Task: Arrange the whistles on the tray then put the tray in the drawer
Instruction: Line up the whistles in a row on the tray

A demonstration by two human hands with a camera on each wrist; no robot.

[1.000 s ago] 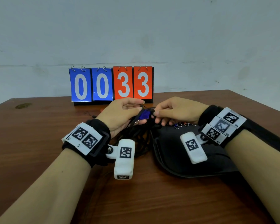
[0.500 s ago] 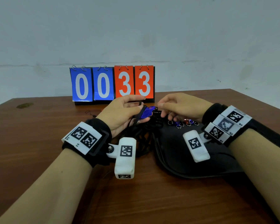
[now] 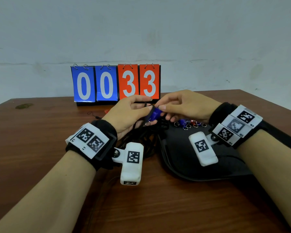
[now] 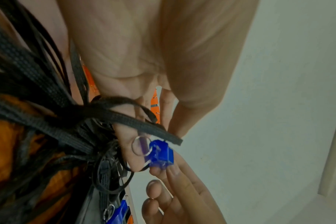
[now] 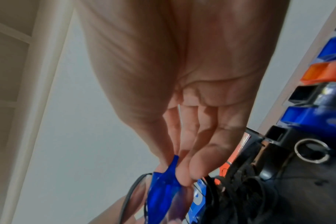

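Note:
A blue whistle with a metal ring is held in the air between both hands, above the table. My left hand pinches it together with a black lanyard that runs over its fingers. My right hand pinches the whistle's mouthpiece end between thumb and fingers. A bunch of black lanyards hangs below the left hand. The black tray lies under the right wrist, with several blue and red whistles and their rings lined along its far edge.
A flip scoreboard reading 0033 stands at the back of the brown wooden table. A small black cord lies left of the hands. A grey wall rises behind the table.
Both hands have lifted the blue whistle higher off the table. The right hand, which had slipped to the right of it, is back pinching its end.

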